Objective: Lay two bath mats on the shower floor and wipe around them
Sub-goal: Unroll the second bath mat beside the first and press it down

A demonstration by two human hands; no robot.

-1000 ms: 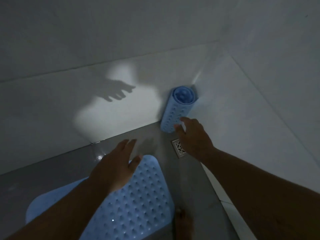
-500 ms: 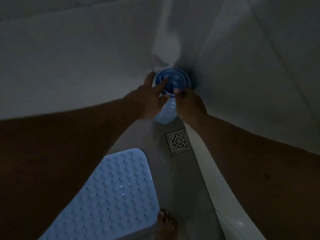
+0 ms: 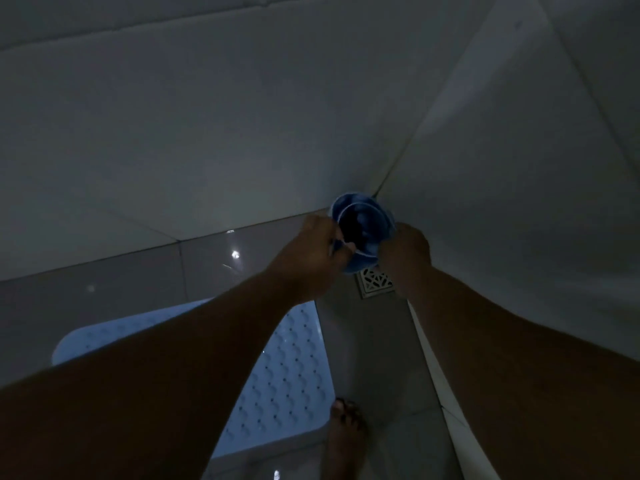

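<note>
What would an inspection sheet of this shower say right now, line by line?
Surface: grey tiled floor, glossy with light glints.
Job's things: flat mat laid on the floor; rolled mat held up in the corner.
Clutter: nothing seen.
Grippers: left hand and right hand each grip the roll's edge.
Cables: nothing seen.
Surroundings: drain under the roll; pale walls; bare foot beside the flat mat; dim light.
</note>
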